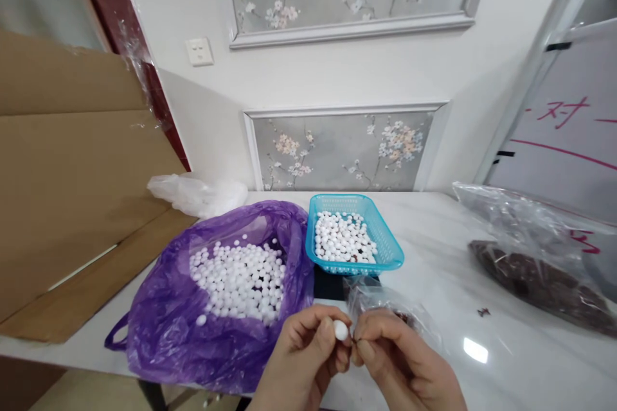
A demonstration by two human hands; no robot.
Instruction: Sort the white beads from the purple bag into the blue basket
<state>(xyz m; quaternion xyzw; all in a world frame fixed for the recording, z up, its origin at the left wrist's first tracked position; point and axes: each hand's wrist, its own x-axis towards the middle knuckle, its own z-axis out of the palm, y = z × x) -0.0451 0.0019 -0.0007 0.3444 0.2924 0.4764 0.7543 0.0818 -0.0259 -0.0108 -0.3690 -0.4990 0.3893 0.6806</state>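
Observation:
Between the thumb and forefinger of my left hand (306,350) is a small white ball (342,331). Close against its right side, my right hand (405,353) is pinched shut; whatever sits in its fingertips is too small and hidden to name. A purple plastic bag (166,334) full of white balls (245,279) lies open to the left of my hands. Beyond them stands a blue plastic basket (391,250) holding many similar white balls. Just behind my right hand, a clear plastic bag (380,298) with small dark brown pieces is partly covered.
A large clear bag of brown pieces (540,279) rests at the right, with a few loose brown bits (483,312) near it. A cardboard box (72,186) stands on the left. White plastic bag (200,194) lies by the wall. A black flat object (328,284) shows under the basket.

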